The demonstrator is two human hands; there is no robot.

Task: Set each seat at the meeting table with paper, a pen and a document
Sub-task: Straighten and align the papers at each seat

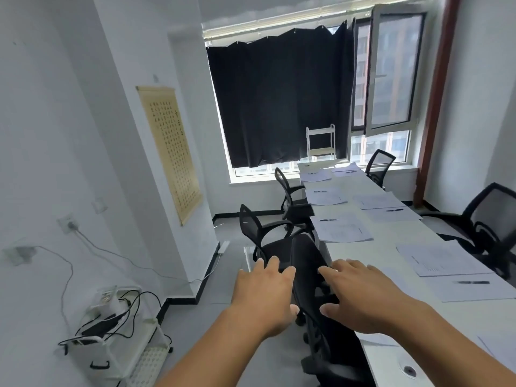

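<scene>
A long white meeting table (391, 247) runs from the lower right of the frame up toward the window in the upper centre, its long axis pointing away from the viewer. Paper sets lie along both long edges: on the left edge, a printed document (342, 229) at centre frame with a dark pen (328, 219) at its far end, the pen lying across the table's width; beyond it two more such sets (325, 195) (315, 175) toward the window. On the right edge, a document (441, 261) at right centre lies turned slightly to the table edge, and a pen (473, 282) rests on the plain sheet (472, 289) just below it, also pointing crosswise. In the lower centre, both hands reach forward over the back of a black mesh chair (310, 275) pushed against the table's left edge. The left hand (265, 291) is spread wide, fingers straight, beside the backrest's left side; the right hand (360, 291) is likewise spread with fingers extended on its right side. Neither hand holds anything; whether they touch the chair cannot be told. At lower left, a white wire cart (122, 344) holds a tangle of black cables and a power strip.
</scene>
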